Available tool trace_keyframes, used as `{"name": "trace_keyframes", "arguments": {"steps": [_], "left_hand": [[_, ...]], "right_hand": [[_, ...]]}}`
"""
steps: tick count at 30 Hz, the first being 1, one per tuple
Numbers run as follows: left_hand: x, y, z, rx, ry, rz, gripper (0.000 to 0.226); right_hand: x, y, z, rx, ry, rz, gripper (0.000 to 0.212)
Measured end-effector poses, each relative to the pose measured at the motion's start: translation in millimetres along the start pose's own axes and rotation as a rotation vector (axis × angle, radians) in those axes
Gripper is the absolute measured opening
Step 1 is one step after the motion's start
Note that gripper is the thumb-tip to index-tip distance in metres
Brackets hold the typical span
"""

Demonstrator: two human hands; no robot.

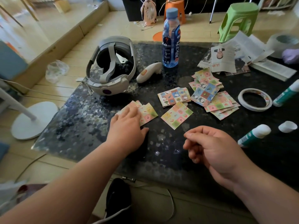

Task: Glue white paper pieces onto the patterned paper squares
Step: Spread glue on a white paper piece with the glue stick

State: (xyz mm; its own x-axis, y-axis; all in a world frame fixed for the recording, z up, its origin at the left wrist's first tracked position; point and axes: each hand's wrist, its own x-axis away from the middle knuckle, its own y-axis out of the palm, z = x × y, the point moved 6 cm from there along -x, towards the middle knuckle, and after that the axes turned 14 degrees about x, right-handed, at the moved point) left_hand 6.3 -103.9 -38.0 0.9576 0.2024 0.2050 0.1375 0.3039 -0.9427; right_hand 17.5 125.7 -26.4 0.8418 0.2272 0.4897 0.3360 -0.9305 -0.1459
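Head view: left hand (127, 125) lies flat on a small pile of patterned squares (148, 113) at the left of the dark surface (97, 126), fingers (131, 111) straight. Right hand (210, 147) hovers nearer, fingers loosely curled, holding nothing visible. A single square (177, 114) lies beside the pile; a glue stick (254, 135) lies far right

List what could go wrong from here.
1. The glue stick lies on its side, apparently uncapped, with its cap apart. It could dry out or smear the tabletop.
2. The left hand presses a fanned pile of patterned squares. Sliding could scatter or misalign them.
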Motion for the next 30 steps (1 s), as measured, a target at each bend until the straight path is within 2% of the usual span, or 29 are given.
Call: {"name": "trace_keyframes", "arguments": {"steps": [4, 12, 16, 18, 22, 27, 30], "left_hand": [[10.4, 18.7, 5.8, -0.062, 0.031, -0.099, 0.073], [39.4, 27.4, 26.1, -0.1, 0.099, -0.188, 0.078], [33.9, 7.3, 31.0, 0.03, 0.14, -0.053, 0.056], [23.1, -1.8, 24.6, 0.13, 0.06, -0.016, 0.051], [6.5, -1.5, 8.4, 0.339, -0.163, -0.045, 0.058], [3.7, 6.8, 2.0, 0.458, -0.259, -0.099, 0.057], [7.0, 2.4, 7.2, 0.486, -0.223, -0.063, 0.048]], "right_hand": [[-1.5, 1.6, 2.9, 0.028, 0.004, -0.008, 0.01], [-2.3, 0.7, 3.3, 0.082, 0.004, -0.028, 0.012], [-1.2, -2.0, 4.0, 0.091, 0.004, -0.032, 0.013], [-0.1, -1.9, 4.0, 0.093, 0.003, -0.039, 0.013], [2.9, -2.0, 5.7, 0.098, 0.011, -0.046, 0.013], [5.4, -4.2, 6.5, 0.095, 0.014, -0.042, 0.013], [6.1, -5.9, 6.7, 0.091, 0.016, -0.037, 0.012]]}}
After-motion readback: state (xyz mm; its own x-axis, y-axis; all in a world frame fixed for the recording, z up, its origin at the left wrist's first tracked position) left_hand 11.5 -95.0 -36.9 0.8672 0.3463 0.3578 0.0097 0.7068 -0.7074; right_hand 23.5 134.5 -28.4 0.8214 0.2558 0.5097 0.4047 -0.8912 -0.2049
